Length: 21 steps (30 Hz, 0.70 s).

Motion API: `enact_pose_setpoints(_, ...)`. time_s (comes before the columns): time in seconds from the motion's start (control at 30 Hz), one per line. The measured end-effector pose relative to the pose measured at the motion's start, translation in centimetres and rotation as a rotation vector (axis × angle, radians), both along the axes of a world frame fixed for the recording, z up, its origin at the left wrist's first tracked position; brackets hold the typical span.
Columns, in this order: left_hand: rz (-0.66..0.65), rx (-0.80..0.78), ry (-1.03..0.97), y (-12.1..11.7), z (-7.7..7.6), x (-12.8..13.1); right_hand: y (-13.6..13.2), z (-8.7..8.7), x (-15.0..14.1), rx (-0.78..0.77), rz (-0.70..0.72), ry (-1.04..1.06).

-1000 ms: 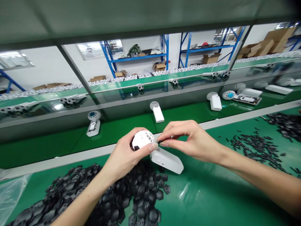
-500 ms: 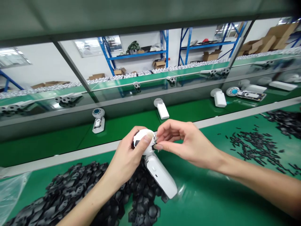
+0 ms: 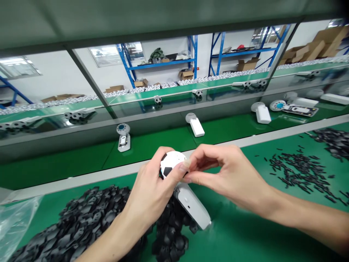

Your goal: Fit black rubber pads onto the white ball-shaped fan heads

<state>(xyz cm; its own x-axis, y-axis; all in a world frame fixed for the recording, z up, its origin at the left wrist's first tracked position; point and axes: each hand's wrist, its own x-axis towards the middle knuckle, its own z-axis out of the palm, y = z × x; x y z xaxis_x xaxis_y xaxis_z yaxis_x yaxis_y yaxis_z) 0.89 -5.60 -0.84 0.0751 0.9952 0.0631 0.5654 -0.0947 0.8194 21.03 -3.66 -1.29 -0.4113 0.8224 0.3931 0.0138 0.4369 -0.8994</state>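
Note:
My left hand [image 3: 154,182] is closed around the round head of a white handheld device [image 3: 194,205], thumb lying across its face. The head has black patches like a football, and its pale handle slants down to the right. At the head's right edge, my right hand [image 3: 231,174] pinches with thumb and fingertips. A dark bit shows by the right thumb tip; most of it is hidden by the fingers. Under the handle and left wrist lies a heap of black plastic pieces [image 3: 89,214].
Small black strips [image 3: 300,169] are scattered on the green table at right, beside another pile of black pieces [image 3: 334,140]. Beyond a pale rail [image 3: 89,176], a green belt carries similar white devices [image 3: 196,125], some opened. A clear plastic bag [image 3: 19,222] lies at left.
My right fingers have closed in against the head's edge, covering the dark bit more. The left thumb has slid toward them, and the head has turned slightly. Devices on the belt appear shifted right.

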Motion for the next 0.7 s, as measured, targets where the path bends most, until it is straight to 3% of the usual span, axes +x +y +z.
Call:
enact_pose_setpoints(0.17,-0.01,0.067,0.062,-0.4,0.4,0.3,-0.2,0.7,0.2,0.013,-0.023,-0.054)
enact_pose_setpoints(0.4,-0.077,0.136,0.082,-0.8,0.5,0.4,0.4,1.6,0.9,-0.107,-0.017,-0.142)
enact_pose_setpoints(0.53,-0.087,0.132,0.065,-1.0,0.6,0.3,1.3,1.4,1.1,-0.235,0.094,-0.136)
enact_pose_setpoints(0.6,-0.091,0.112,0.051,-1.0,0.6,0.1,1.6,0.9,0.9,-0.192,0.139,-0.117)
enact_pose_setpoints(0.7,-0.076,0.082,0.01,-0.4,0.3,-0.2,2.1,-0.3,0.4,0.035,0.085,-0.121)
